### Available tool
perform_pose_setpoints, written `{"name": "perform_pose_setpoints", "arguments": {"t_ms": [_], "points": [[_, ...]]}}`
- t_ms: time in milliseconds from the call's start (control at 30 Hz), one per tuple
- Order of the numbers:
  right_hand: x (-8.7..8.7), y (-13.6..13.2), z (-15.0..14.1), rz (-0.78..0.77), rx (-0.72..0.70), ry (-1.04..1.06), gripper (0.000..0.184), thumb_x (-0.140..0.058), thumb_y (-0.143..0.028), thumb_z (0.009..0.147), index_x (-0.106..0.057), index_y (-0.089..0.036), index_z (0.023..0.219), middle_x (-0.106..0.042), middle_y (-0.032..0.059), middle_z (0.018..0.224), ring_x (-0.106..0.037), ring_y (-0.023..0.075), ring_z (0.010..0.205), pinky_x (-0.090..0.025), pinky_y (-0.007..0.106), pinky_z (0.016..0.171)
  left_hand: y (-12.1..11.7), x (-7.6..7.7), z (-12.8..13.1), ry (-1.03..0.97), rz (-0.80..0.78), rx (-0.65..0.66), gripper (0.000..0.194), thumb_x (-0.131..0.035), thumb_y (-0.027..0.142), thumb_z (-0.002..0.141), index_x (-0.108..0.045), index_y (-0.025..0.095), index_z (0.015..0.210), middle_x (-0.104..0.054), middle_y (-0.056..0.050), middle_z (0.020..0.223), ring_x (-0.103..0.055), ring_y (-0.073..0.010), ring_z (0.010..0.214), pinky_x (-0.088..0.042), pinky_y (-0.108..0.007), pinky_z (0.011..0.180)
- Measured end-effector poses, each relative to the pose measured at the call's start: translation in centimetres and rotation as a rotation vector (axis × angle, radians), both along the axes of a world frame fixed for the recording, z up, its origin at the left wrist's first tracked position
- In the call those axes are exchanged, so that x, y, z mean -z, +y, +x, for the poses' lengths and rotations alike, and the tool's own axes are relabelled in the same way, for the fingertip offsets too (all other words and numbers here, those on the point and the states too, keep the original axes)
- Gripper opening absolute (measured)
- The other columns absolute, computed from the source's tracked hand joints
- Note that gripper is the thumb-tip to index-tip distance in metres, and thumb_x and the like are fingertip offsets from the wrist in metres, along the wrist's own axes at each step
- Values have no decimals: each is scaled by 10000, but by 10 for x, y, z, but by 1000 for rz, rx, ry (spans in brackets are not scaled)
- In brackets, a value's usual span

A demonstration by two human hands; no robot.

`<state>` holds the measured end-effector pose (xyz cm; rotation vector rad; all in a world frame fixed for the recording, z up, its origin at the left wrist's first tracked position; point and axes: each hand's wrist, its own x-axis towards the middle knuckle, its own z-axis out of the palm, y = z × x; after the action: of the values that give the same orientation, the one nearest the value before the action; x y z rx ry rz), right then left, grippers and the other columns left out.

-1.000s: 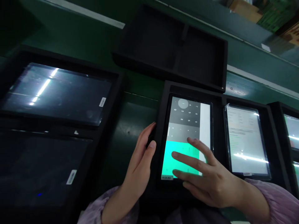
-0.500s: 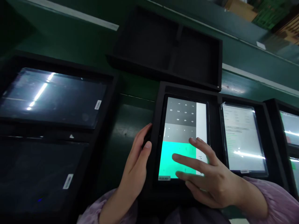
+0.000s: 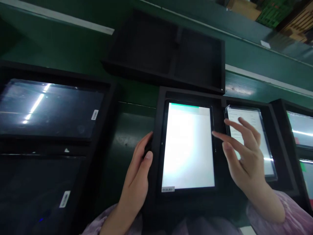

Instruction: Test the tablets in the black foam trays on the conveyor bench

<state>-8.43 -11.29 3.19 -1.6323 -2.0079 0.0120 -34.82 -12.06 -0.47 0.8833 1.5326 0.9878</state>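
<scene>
A tablet with a bright, almost blank white screen lies in the left compartment of a black two-compartment tray. My left hand grips the left edge of that tray, thumb on the near side and fingers behind. Over the divider and the right compartment hovers my right hand, open, fingers apart and holding nothing. Its index fingertip points at the right edge of the white-screened tablet. Partly behind this hand, a second tablet in the right compartment shows a page of small text.
To the left, another black tray holds a dark-screened tablet above another dark tablet. A black tray with a divider sits at the back. More lit tablets stand in a tray at far right. The bench is green.
My right hand has lifted off the left tablet's screen and moved right and up. That screen has gone from a calculator keypad to nearly all white. My left hand keeps its hold on the tray.
</scene>
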Motion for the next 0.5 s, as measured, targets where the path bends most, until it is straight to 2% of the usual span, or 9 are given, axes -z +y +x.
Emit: {"name": "perform_pose_setpoints", "arguments": {"t_ms": [100,167,267,433,500], "points": [[12,1,4,-67,111,-120,370,-521,-425,1076,-722,-204,1294,-482,143,1625,-217,485,1618,-368,808,1209,0,-1,0,21,-21,20,556,-568,650,1000,-660,334,1447,-607,-3,1575,-504,-299,1504,-411,-442,1271],[17,1,4,-109,114,-142,412,-488,-465,1086,-712,-190,1294,-426,143,1675,-161,486,1636,-347,817,1222,-1,-1,0,34,-44,25,558,-563,643,1006,-644,343,1469,-590,-5,1591,-488,-304,1516,-420,-445,1265],[16,3,3,-151,65,-153,448,-459,-488,1093,-707,-163,1275,-375,150,1713,-122,481,1643,-338,813,1231,-2,-1,1,39,-40,21,560,-570,638,1005,-636,344,1478,-577,-8,1602,-466,-304,1532,-406,-451,1274],[16,22,7,-168,42,-132,523,-448,-574,1080,-731,-151,1201,-361,163,1720,-136,503,1631,-451,793,1162,-1,-1,1,58,-53,30,579,-554,641,1011,-615,334,1498,-555,-19,1624,-445,-307,1547,-402,-458,1276],[20,30,9,-143,42,-114,531,-448,-580,1079,-724,-148,1215,-351,165,1724,-125,496,1634,-430,793,1179,-1,-1,0,56,-59,26,597,-551,659,1003,-618,326,1494,-557,-28,1622,-451,-313,1543,-402,-467,1275]]}}
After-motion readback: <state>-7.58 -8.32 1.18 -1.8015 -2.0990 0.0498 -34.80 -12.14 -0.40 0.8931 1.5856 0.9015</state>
